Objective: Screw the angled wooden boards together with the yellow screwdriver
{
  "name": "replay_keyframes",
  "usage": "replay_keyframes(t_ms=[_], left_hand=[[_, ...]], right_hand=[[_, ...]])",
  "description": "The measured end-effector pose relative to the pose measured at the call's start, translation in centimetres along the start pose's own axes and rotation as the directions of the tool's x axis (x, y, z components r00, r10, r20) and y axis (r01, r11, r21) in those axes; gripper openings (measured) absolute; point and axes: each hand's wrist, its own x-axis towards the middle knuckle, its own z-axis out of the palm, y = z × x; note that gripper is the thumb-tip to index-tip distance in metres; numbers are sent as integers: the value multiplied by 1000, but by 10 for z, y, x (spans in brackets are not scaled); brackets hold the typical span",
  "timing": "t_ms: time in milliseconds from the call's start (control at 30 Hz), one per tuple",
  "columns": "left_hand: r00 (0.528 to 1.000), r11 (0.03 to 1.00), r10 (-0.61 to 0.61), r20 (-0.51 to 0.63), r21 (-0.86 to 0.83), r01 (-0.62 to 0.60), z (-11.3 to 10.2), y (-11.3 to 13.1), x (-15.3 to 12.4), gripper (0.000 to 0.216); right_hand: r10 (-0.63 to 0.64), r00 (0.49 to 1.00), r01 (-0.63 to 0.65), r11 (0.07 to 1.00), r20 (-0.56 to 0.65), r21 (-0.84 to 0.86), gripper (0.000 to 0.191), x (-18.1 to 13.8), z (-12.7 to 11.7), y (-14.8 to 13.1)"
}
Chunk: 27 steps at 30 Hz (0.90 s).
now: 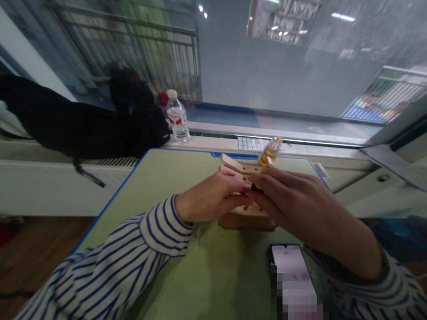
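Note:
A light wooden assembly with angled slats and small dark screw holes stands near the far side of the green table. My left hand is closed on its left side, the fingers around the wood. From the right, my right hand reaches over the assembly in a pinch, holding a small tool of which only a black and yellow bit shows. The tool's kind and tip are hidden by my fingers. Beneath the slats is a browner wooden block. My right hand covers the assembly's right part.
A phone lies on the green table, close to my right forearm. Behind the assembly stands a clear container with yellow contents. A water bottle and a black bag rest on the sill by the window.

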Motion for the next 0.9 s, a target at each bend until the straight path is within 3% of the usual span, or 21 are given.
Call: replay_keyframes(t_ms=[233,533,900], left_hand=[[995,987,-94,-24,126,97,-2,8,0,11],[997,984,-74,-32,159,78,0,5,0,13],[999,993,-32,17,116,30,0,1,0,20]], right_hand=[[35,999,-36,998,18,52,27,1,-2,1],[-32,999,34,981,-12,189,32,-3,-5,6],[-7,1000,8,996,-9,90,30,-3,-2,5]])
